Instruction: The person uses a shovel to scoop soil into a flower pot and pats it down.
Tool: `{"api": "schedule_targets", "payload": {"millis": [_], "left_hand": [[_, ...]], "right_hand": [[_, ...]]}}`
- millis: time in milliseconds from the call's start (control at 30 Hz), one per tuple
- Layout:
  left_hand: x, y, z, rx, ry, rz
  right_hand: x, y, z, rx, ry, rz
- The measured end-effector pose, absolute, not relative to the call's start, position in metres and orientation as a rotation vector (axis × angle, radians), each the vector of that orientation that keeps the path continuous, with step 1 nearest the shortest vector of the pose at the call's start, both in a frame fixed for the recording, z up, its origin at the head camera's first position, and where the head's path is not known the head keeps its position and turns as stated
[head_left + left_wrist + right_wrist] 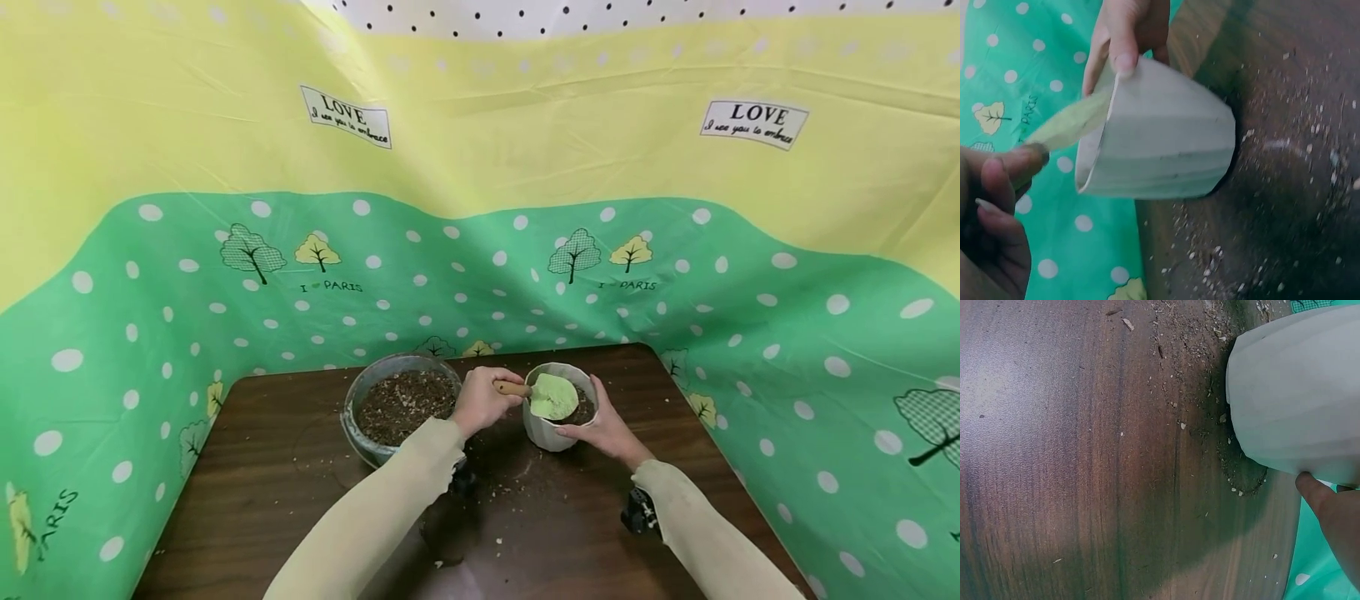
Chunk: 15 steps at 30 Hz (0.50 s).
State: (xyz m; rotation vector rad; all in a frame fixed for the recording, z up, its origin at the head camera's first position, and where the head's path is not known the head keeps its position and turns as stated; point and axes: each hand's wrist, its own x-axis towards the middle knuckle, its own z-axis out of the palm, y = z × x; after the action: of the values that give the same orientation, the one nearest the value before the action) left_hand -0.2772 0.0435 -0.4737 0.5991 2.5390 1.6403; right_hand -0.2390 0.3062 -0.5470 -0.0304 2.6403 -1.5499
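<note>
My left hand (482,402) grips the wooden handle of a small trowel (553,397) with a light green blade. The blade dips inside the rim of a white faceted flowerpot (550,437), over dark soil (584,410). In the left wrist view the trowel (1072,124) enters the mouth of the pot (1166,134). My right hand (609,432) holds the pot by its right side, thumb at the near rim. Below the pot wall in the right wrist view, a finger of the right hand (1335,515) touches its side.
Left of the pot stands a wide grey basin (351,425) filled with dark soil (405,404). Crumbs of soil (1207,262) lie scattered over the brown wooden table (255,475). A green and yellow printed cloth (480,275) hangs behind and along both sides.
</note>
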Motion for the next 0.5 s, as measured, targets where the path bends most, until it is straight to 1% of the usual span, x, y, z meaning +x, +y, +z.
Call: {"api": "schedule_targets", "payload": {"millis": [100,367,500], "left_hand": [[-0.279,0.045,-0.471,0.664,2.603,1.584],[-0.281,0.068,-0.481,0.698,2.706,1.481],[-0.28,0.072,-0.481,0.743,2.709,1.414]], "right_hand": [[-0.239,0.308,-0.547,-0.024,2.647,-1.541],[-0.238,0.309,-0.549,-0.06,2.641,-1.578],[-0.238,0.308,-0.547,-0.071,2.647,-1.565]]}}
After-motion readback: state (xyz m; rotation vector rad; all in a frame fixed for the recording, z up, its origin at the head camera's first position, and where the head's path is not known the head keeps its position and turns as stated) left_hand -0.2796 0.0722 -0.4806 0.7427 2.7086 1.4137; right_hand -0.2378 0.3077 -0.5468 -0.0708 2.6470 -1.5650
